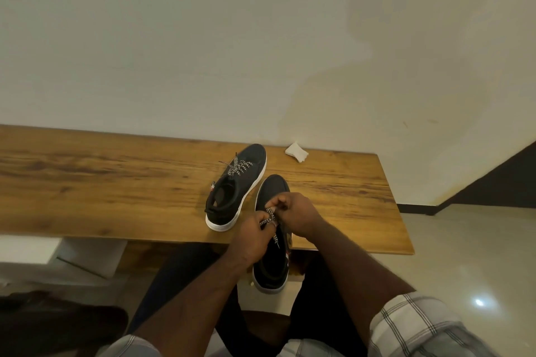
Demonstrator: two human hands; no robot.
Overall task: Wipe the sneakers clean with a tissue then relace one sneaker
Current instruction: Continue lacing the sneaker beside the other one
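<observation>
Two black sneakers with white soles lie on a wooden table (116,182). The left sneaker (236,188) stands on the tabletop with its speckled lace tied. The right sneaker (272,258) hangs half over the table's near edge, heel toward me. My left hand (252,236) and my right hand (295,211) meet over its tongue, and both pinch the black-and-white lace (268,219). Most of that sneaker's eyelets are hidden behind my hands. A crumpled white tissue (296,152) lies at the back of the table near the wall.
A pale wall rises right behind the table. The table's right end (400,211) stops at a glossy tiled floor (464,255). White boxes (87,258) sit under the table on the left. A dark shape (58,324) lies at lower left.
</observation>
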